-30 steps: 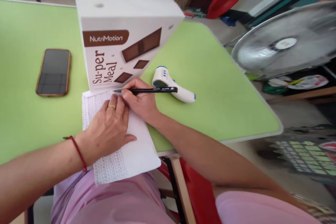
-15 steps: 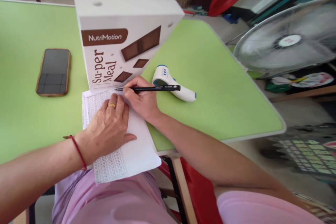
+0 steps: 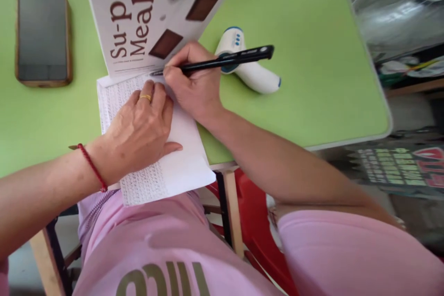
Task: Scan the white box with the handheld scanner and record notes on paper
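A black pen is pinched in my right hand, its tip on the upper part of a white sheet of paper. Dense small handwriting covers the sheet's left side, while its right side is blank. My left hand lies flat on the paper with its thumb out to the side, a gold ring on one finger and a red cord on the wrist. The sheet's near edge hangs over the table's front edge. Directly beyond the paper stands a white "Su-per Meal" box, touching or nearly touching its top edge.
On the green table, a phone lies at the left. Behind the pen rests a white and blue infrared thermometer. A fan stands off the right edge. Below the table is a red stool.
The view has tilted down and come closer, so the box top has left the frame and more of the pink shirt shows. Both hands keep nearly the same place on the paper.
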`<state>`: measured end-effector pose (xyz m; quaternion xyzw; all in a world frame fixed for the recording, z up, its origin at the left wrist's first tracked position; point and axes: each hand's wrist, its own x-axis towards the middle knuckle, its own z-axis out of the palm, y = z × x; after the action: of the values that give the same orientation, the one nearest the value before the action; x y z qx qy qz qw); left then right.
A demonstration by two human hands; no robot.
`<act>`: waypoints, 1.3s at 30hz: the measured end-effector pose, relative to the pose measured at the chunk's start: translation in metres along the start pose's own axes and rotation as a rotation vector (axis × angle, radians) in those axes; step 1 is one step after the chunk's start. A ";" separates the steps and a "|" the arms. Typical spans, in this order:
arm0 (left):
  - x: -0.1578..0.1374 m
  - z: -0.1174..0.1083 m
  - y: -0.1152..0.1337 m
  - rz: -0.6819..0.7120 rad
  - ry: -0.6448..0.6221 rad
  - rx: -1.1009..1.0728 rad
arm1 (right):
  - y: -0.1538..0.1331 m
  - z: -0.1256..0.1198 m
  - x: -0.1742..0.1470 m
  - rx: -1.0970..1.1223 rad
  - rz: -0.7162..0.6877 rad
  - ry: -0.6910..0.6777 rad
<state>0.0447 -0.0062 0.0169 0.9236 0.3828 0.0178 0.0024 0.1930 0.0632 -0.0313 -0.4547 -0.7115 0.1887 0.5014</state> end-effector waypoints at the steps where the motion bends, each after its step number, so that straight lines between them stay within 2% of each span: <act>1: 0.000 0.000 0.000 0.000 0.001 -0.008 | -0.001 0.000 0.000 -0.018 0.009 -0.006; 4: 0.000 0.000 0.000 -0.001 0.003 -0.011 | -0.002 0.000 0.000 -0.059 0.023 -0.010; 9: 0.000 0.001 0.000 0.011 -0.011 0.049 | 0.003 0.000 -0.001 -0.024 -0.002 0.065; 24: -0.002 0.007 -0.001 -0.006 -0.014 0.051 | 0.003 0.008 -0.006 0.026 0.027 0.076; 31: -0.003 0.008 -0.001 -0.001 0.027 0.043 | 0.002 0.007 -0.006 0.082 0.047 0.057; 39: -0.004 0.001 0.000 0.003 -0.010 0.036 | -0.001 0.005 -0.006 0.045 0.082 0.050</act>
<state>0.0418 -0.0085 0.0157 0.9241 0.3818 0.0062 -0.0124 0.1889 0.0585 -0.0365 -0.4766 -0.6750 0.2138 0.5210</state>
